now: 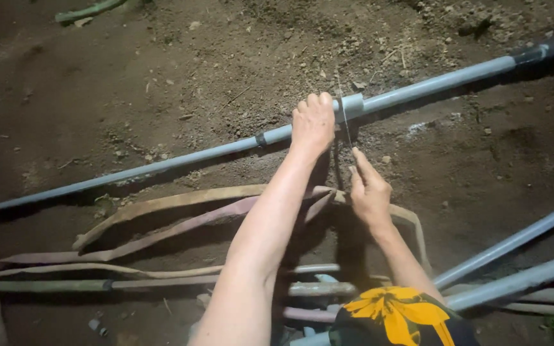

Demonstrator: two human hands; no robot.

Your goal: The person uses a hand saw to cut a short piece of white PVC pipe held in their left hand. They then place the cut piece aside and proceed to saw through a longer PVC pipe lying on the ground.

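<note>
Item: long grey pipe [193, 157], lying slantwise on bare soil [161, 77], with a pale coupling [352, 106] as the landmark. My left hand [313, 123] is clamped over the pipe just left of the coupling. My right hand [370, 189], just below the coupling, pinches a thin blade [344, 122] that rises to the pipe at the coupling's left edge. Handling note: I judge the work goes best with the left hand pressing hard beside the coupling and the blade held square. Flat straps [161, 211] lie below the coupling; more pipes [514, 243] lie lower right.
</note>
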